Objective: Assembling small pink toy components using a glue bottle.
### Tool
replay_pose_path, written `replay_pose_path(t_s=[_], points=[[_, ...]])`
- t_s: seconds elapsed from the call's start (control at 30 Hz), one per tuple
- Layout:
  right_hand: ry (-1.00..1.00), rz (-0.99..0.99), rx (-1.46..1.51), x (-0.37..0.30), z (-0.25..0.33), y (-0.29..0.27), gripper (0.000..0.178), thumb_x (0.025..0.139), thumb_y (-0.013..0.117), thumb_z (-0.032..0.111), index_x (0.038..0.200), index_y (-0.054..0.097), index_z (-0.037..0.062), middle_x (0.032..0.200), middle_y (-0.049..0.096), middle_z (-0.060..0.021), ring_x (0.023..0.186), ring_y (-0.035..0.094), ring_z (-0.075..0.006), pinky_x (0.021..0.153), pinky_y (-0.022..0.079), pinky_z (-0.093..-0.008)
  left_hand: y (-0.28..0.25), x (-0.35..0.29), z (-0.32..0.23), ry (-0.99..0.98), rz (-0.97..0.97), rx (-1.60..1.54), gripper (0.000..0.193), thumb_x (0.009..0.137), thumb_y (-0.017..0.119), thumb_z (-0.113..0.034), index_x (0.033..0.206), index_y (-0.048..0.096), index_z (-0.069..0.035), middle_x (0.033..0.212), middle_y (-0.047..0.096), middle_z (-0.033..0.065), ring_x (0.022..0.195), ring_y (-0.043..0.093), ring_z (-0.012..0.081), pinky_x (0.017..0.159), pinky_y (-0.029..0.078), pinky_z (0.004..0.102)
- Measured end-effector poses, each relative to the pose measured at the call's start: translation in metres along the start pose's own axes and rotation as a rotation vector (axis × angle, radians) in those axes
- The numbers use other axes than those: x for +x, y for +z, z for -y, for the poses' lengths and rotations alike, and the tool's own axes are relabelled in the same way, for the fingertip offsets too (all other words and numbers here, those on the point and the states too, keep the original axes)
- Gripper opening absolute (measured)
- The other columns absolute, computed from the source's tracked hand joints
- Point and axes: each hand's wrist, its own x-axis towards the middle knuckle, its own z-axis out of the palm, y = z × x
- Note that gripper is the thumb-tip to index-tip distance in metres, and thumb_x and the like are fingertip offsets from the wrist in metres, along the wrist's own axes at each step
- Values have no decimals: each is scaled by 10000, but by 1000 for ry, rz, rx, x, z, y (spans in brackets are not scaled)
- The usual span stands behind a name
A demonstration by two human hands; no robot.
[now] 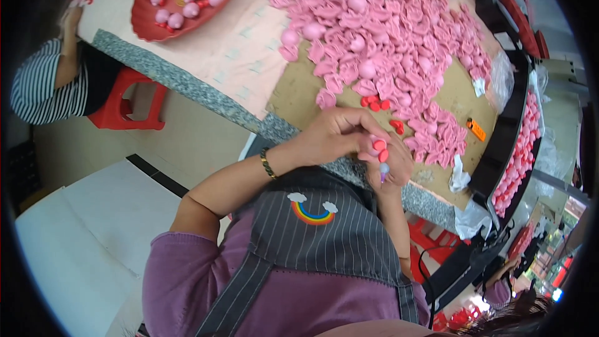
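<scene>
- Left hand, centre of frame: fingers curled together over a small pink piece, pinching it; held close to the chest, probably for a near view.
- Right hand, just below and touching the left: fingers closed around the red bits and a pale cap; exact grip hidden by the left hand.
- Pink pile, upper centre, spread loose on cardboard within easy reach of both hands.
- Loose red parts at the near edge of the pile, close by for picking.
- Red tray, upper left, holding rounded pink pieces, well apart from the pile.
- Orange lighter, right of centre on the cardboard.
- Another person's striped sleeve at far left.
</scene>
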Motion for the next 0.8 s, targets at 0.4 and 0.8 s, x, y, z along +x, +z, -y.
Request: replay_pose_path(t_s=[0.4, 0.8], points=[[315, 0, 97, -8, 12, -7, 111, 669, 631, -79, 761, 587, -33, 713, 569, -108, 616, 525, -172, 557, 402, -249, -78, -18, -118, 561, -772, 939, 221, 722, 671, 2, 930, 606, -35, 799, 592, -5, 681, 541, 38, 560, 435, 181], [434, -101, 70, -2, 8, -3, 107, 711, 627, -44, 808, 588, -24, 758, 564, -69, 673, 521, -133, 631, 407, -226, -116, -24, -130, 605, -728, 1668, 223, 683, 695, -109, 883, 618, -46, 879, 608, 109, 794, 565, 258, 687, 433, 345]])
